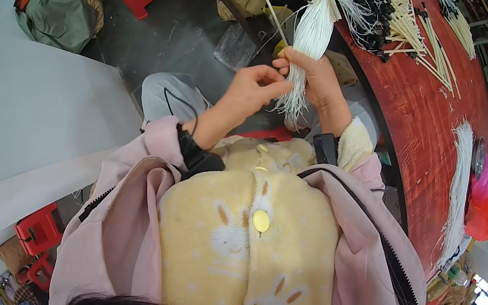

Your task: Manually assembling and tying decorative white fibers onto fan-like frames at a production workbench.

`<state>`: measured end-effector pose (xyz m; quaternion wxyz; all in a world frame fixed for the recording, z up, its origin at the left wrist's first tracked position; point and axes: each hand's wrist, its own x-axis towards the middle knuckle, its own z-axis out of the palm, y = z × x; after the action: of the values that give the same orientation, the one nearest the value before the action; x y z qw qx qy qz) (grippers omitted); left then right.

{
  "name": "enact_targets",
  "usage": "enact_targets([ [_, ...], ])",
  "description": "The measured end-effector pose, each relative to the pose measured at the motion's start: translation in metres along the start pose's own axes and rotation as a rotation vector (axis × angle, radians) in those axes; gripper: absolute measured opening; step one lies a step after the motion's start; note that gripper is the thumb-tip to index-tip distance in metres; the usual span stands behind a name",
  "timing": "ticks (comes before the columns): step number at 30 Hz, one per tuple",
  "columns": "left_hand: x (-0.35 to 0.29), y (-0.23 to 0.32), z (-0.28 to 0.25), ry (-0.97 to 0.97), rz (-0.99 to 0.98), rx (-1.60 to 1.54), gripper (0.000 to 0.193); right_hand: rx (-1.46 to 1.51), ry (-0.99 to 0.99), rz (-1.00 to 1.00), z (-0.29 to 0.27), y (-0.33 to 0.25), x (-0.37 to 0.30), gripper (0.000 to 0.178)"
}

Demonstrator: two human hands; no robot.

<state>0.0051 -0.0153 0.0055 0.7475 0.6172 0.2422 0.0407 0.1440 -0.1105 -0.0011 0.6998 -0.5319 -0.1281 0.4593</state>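
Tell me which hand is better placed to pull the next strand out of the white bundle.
Probably the left hand: its fingertips already pinch at the loose lower strands of the white string bundle. The right hand is wrapped around the bundle, holding it.

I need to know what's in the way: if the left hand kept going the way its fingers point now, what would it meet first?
The left hand points toward the person's right, at the bundle of white strings gripped by the right hand. It would meet the strands hanging below that grip almost at once; its fingertips look already on them, though depth is hard to judge.
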Motion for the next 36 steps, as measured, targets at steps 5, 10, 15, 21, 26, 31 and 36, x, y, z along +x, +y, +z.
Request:
enact_targets([
  [5,0.012,-0.010,0.003,0.001,-0.049,-0.046,0.018,0.031,0.032,0.006,0.006,-0.003,-0.001,0.022],
  [10,0.006,-0.002,-0.009,0.000,-0.129,-0.246,0.013,0.032,0.070,0.024,0.004,-0.003,-0.001,0.020],
  [15,0.002,0.005,-0.015,0.014,-0.112,-0.292,0.014,-0.064,0.035,-0.075,0.000,0.002,0.004,0.022],
  [21,-0.001,0.005,-0.025,-0.086,-0.130,-0.226,0.018,-0.144,0.085,-0.134,0.000,0.003,0.005,0.021],
  [26,-0.005,0.012,-0.027,-0.071,-0.120,-0.128,0.024,-0.172,0.081,-0.143,0.000,0.001,0.004,0.020],
  [31,-0.008,0.016,-0.028,-0.008,-0.024,-0.029,0.027,-0.195,0.104,-0.152,0.002,0.002,0.002,0.019],
  [36,-0.010,0.031,-0.027,0.032,0.150,0.325,0.023,-0.190,0.098,-0.158,0.002,0.001,0.003,0.018],
])
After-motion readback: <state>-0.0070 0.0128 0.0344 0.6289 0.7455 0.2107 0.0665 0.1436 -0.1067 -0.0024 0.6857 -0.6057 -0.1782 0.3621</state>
